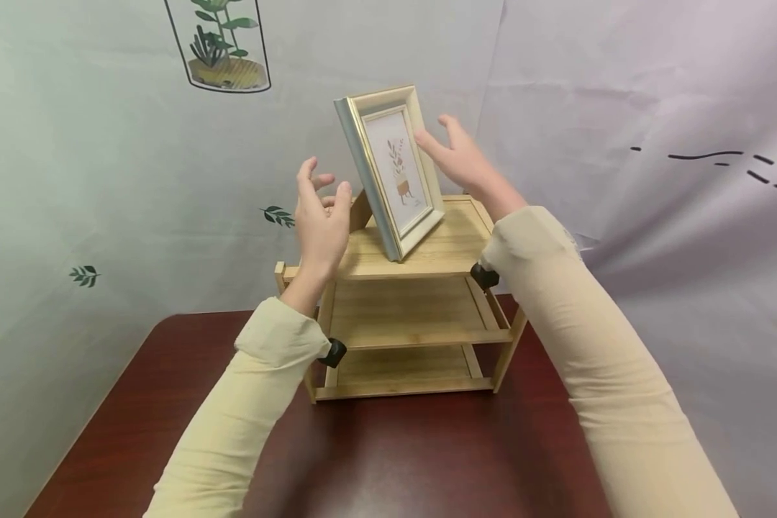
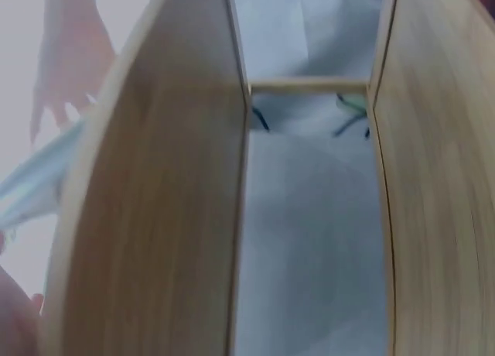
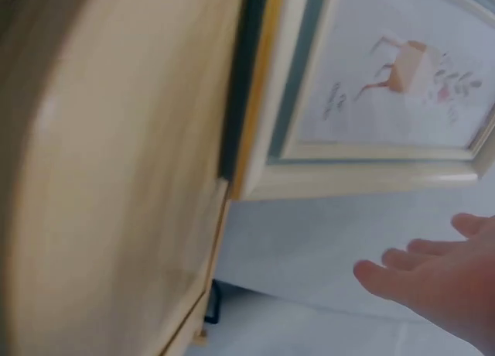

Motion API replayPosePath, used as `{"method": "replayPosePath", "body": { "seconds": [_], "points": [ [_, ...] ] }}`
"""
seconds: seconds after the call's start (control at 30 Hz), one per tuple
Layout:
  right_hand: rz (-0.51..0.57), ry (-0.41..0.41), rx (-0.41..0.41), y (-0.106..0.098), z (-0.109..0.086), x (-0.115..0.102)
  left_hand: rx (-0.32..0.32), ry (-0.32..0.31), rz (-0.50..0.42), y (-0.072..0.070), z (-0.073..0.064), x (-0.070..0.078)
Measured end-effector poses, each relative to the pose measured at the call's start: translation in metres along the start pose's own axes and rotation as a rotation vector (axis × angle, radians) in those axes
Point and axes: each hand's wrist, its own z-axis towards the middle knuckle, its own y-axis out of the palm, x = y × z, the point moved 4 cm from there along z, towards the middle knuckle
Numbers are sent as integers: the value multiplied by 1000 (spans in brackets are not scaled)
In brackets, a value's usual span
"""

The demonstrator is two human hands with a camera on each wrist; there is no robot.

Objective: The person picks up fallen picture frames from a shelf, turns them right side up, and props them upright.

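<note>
Facing half-right, picture frame (image 1: 398,169), long axis steep

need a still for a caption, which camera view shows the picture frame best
The head view: all four corners of the picture frame and its front show there. The right wrist view is closer, but the image border cuts part off; the left wrist view shows only a blurred strip.

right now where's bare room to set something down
Bare: glossy red tabletop in front of the tiered wooden shelf, plus its lower boards. Crowded: around the cream rectangular picture frame on top, between left hand and right hand.
</note>
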Motion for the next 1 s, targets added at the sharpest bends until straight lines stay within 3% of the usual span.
{"method": "replayPosePath", "body": {
  "seconds": [0.17, 0.27, 0.47, 0.77, 1.0],
  "points": [
    [25, 67, -102, 5, 0, 18, -30, 122, -45, 11, -14, 16],
    [16, 83, -150, 10, 1, 25, -75, 165, -19, 19, -20, 19],
    [33, 114, -206, 19, 0, 33, -94, 228, 67, 26, -23, 16],
    [53, 92, -160, 15, -6, 40, -107, 200, 141, 22, -21, 12],
    [63, 47, -97, 12, -17, 46, -125, 141, 165, 14, -16, 10]
  ]
}}
